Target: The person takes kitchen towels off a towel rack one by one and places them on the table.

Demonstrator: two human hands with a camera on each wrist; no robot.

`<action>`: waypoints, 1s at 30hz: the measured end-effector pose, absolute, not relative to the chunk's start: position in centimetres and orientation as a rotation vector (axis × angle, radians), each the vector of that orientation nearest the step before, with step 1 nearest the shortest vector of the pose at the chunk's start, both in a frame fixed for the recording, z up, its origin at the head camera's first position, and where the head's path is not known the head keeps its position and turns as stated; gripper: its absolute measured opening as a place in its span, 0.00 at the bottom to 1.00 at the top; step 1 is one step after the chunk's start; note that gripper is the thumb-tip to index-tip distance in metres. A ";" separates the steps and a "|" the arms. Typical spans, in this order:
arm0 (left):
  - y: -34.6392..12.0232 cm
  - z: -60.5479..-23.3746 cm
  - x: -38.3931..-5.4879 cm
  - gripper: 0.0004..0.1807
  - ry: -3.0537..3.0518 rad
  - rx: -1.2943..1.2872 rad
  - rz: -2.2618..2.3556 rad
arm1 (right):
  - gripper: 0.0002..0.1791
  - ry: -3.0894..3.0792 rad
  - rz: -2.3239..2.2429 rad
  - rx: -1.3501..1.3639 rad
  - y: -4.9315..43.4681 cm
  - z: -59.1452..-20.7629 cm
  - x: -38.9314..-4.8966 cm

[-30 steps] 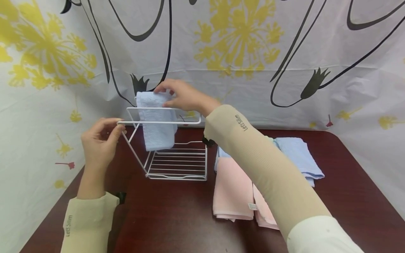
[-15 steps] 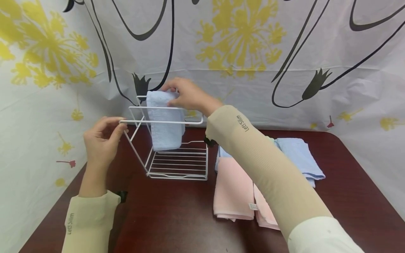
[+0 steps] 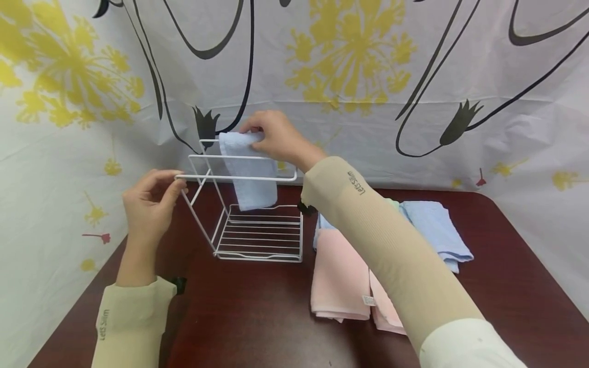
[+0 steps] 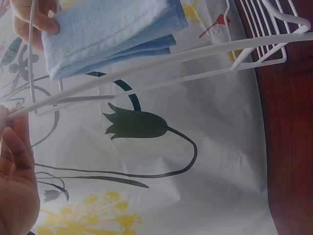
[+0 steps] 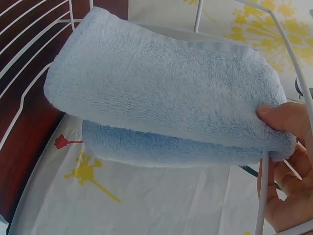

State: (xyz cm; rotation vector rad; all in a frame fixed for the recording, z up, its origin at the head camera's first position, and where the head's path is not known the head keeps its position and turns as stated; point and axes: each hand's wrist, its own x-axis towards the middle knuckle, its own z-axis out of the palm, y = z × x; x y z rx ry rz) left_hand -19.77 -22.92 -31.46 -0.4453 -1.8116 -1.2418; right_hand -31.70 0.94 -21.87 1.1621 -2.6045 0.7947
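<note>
A white wire rack stands on the table. My left hand pinches the front left corner of its top bar between thumb and fingers. A folded light blue towel hangs at the rack's rear top bar, behind the two nearer bars. At its upper edge my right hand pinches it. In the right wrist view the thumb lies on the blue towel, and the fingers are below it, partly hidden. The left wrist view shows the towel with its layers apart at the lower end.
Folded pink towels lie right of the rack on the dark red table. A blue folded towel lies farther right, partly covered by my right sleeve. Behind hangs a white patterned curtain.
My right hand has moved the blue towel to the right along the rack. Its lower end has risen and now slants right. The left hand keeps its hold on the rack's corner.
</note>
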 end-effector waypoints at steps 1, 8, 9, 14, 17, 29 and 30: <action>-22.9 -31.5 -19.8 0.07 -1.812 -0.446 -1.243 | 0.17 -2.597 0.798 1.164 1.0 -21.9 -31.7; -23.0 -31.5 -19.7 0.07 -1.821 -0.431 -1.235 | 0.17 -2.524 0.853 1.182 1.0 -22.1 -31.4; -23.1 -31.6 -19.7 0.07 -1.823 -0.429 -1.236 | 0.17 -2.513 0.868 1.179 1.0 -22.1 -31.4; -23.1 -31.7 -19.6 0.06 -1.822 -0.422 -1.248 | 0.17 -2.446 0.950 1.159 1.2 -22.2 -31.1; -23.1 -31.8 -19.7 0.06 -1.815 -0.422 -1.257 | 0.17 -2.413 0.981 1.154 1.5 -22.0 -30.9; -23.1 -31.8 -19.9 0.07 -1.821 -0.417 -1.257 | 0.16 -2.272 1.085 1.163 3.1 -22.3 -30.5; -23.1 -31.8 -20.0 0.07 -1.819 -0.421 -1.262 | 0.16 -2.268 1.095 1.158 3.3 -22.3 -30.4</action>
